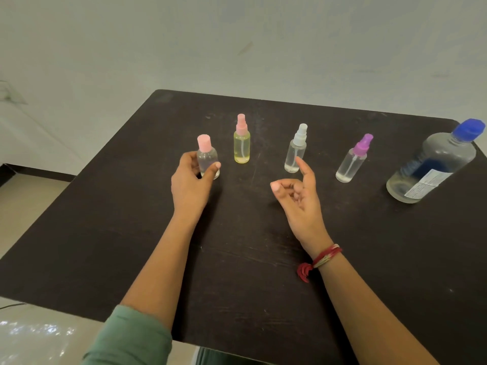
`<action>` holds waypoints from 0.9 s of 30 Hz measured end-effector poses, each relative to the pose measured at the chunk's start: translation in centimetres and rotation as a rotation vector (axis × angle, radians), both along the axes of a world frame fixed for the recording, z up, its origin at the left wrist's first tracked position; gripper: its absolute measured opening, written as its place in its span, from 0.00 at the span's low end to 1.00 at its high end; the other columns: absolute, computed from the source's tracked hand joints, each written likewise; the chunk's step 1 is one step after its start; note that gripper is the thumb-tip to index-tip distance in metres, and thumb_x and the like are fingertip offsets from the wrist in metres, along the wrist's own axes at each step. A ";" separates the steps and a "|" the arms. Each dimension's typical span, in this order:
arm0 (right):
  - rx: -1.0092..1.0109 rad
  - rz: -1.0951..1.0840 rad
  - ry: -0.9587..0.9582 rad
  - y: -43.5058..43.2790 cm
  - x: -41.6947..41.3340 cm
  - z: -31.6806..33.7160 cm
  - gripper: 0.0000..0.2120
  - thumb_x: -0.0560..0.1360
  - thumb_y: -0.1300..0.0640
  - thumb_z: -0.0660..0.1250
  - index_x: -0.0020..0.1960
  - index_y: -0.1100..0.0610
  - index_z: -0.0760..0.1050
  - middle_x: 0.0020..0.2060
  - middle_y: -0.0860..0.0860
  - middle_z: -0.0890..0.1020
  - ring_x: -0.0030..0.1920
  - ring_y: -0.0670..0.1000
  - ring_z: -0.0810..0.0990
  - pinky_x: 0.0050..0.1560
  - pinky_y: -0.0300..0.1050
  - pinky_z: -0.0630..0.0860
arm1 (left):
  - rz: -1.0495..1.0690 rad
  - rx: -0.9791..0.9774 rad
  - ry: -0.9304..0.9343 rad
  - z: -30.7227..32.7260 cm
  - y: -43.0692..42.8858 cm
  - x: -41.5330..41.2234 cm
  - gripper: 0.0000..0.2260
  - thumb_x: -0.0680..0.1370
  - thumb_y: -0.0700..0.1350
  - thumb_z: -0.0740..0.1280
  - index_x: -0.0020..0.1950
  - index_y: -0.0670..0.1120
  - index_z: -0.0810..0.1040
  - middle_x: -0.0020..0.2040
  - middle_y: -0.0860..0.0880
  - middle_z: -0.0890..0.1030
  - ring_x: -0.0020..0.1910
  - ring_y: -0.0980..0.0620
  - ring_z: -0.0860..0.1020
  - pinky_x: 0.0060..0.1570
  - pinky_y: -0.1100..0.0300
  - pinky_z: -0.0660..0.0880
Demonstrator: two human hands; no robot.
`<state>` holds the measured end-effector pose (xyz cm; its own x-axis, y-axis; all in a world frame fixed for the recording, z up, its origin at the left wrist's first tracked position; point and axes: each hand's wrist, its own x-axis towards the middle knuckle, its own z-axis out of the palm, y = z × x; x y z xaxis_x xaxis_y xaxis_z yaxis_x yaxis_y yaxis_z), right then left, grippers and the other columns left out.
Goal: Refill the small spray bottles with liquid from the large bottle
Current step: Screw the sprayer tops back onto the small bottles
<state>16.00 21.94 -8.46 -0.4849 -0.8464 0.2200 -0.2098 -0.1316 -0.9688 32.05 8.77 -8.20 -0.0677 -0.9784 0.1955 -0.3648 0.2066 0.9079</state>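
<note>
Pink-capped bottle (207, 160): held between the thumb and curled fingers of the left hand (191, 180), thumb tip on its near right side, the other fingers round its left. Long axis upright, cap up; whether its base rests on the table (237, 272) I cannot tell.
Why held so: likely steadied low on the body so the cap stays free for unscrewing.
Right hand (297, 196): holds nothing; fingers loosely curled, forefinger raised, probably ready for the cap.
White-capped spray bottle (295, 151): just beyond the raised forefinger's tip; contact cannot be told. Upright, nearly empty.
Yellow bottle (241, 147): just right of the left thumb, apart from it, upright, pink nozzle up.
Purple-capped spray bottle (351, 164): well right of the right fingers, a little liquid at its base.
Large bottle (432, 167): farthest right, blue cap on, untouched; pouring not yet begun.
</note>
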 end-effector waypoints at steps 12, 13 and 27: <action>0.047 -0.011 0.062 -0.1 0.1 0.0 0.35 0.76 0.53 0.68 0.76 0.52 0.54 0.41 0.46 0.81 0.44 0.41 0.80 0.49 0.33 0.74 | -0.007 0.025 -0.131 -0.3 -5.5 -1.5 0.21 0.80 0.48 0.65 0.71 0.48 0.65 0.66 0.48 0.75 0.63 0.50 0.74 0.61 0.55 0.70; 0.051 -0.010 0.068 -0.1 0.1 0.0 0.35 0.76 0.53 0.68 0.76 0.52 0.54 0.41 0.46 0.81 0.44 0.41 0.80 0.49 0.33 0.74 | -0.005 0.020 -0.146 -0.4 -5.6 -1.6 0.21 0.80 0.48 0.65 0.72 0.48 0.64 0.66 0.48 0.75 0.63 0.49 0.74 0.60 0.56 0.69; 0.055 -0.017 0.107 -0.1 -0.2 -0.3 0.26 0.77 0.55 0.67 0.71 0.52 0.61 0.39 0.47 0.80 0.42 0.41 0.79 0.47 0.32 0.73 | -0.006 -0.044 -0.345 -1.0 -5.7 -2.1 0.21 0.83 0.45 0.57 0.74 0.42 0.56 0.71 0.43 0.67 0.67 0.40 0.71 0.68 0.41 0.62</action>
